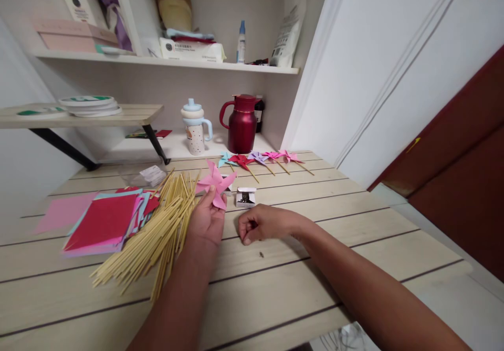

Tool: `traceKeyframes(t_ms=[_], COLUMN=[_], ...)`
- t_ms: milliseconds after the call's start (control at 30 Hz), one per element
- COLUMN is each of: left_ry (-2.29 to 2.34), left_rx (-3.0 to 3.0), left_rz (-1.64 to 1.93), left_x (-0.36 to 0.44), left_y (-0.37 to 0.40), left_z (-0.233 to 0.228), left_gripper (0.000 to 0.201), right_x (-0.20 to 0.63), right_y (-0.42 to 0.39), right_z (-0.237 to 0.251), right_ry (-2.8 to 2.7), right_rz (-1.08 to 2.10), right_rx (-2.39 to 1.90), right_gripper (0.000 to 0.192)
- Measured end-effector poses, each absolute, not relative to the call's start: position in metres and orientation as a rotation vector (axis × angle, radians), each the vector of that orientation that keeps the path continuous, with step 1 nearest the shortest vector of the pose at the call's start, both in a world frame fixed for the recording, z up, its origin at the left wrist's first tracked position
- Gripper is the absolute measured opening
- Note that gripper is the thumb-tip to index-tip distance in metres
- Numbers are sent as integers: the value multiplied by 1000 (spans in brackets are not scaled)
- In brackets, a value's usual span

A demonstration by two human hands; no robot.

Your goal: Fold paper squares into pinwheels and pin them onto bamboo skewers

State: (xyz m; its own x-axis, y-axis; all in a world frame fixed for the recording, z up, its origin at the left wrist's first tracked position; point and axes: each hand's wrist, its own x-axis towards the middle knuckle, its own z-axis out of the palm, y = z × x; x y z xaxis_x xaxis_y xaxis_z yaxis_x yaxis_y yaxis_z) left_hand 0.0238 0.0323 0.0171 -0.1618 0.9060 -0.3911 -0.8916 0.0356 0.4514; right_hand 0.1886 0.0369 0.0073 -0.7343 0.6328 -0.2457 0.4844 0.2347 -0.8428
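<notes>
My left hand point(207, 217) is closed on a pink paper pinwheel point(216, 180), pinched at its lower part; no stick shows on it. My right hand point(262, 223) rests low over the table with its fingers curled together, and whatever they may hold is hidden. Just beyond it stands a small open white box point(246, 202) with dark little pieces inside. A tiny dark piece point(261, 254) lies on the wood in front of the right hand. Left of my left hand spreads a heap of thin wooden sticks point(157, 235).
Several finished pinwheels on sticks point(258, 157) lie in a row at the back. Coloured paper sheets point(100, 222) are stacked at left, near a clear plastic box point(142, 174). A red jug point(242, 125) and a speckled cup point(195, 135) stand behind. A small raised shelf point(134, 113) holds white rolls.
</notes>
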Motion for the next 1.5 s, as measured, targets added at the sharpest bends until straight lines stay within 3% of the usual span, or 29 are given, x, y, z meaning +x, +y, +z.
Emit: traceKeyframes(t_ms=[167, 467, 1133, 1500], left_ry=[712, 716, 687, 714], left_rx=[29, 42, 68, 68], left_rz=[1560, 1541, 1540, 1540], left_x=[25, 30, 33, 32], left_y=[32, 29, 32, 34], left_z=[15, 12, 3, -1], left_gripper=[19, 21, 21, 20], right_x=[213, 231, 215, 208], right_y=[26, -8, -20, -36], right_z=[10, 9, 3, -2], right_ry=[-2274, -2189, -2094, -2037], right_rz=[1512, 1132, 1327, 1081], right_rx=[-1065, -1127, -1211, -1329], right_gripper=[8, 14, 12, 20])
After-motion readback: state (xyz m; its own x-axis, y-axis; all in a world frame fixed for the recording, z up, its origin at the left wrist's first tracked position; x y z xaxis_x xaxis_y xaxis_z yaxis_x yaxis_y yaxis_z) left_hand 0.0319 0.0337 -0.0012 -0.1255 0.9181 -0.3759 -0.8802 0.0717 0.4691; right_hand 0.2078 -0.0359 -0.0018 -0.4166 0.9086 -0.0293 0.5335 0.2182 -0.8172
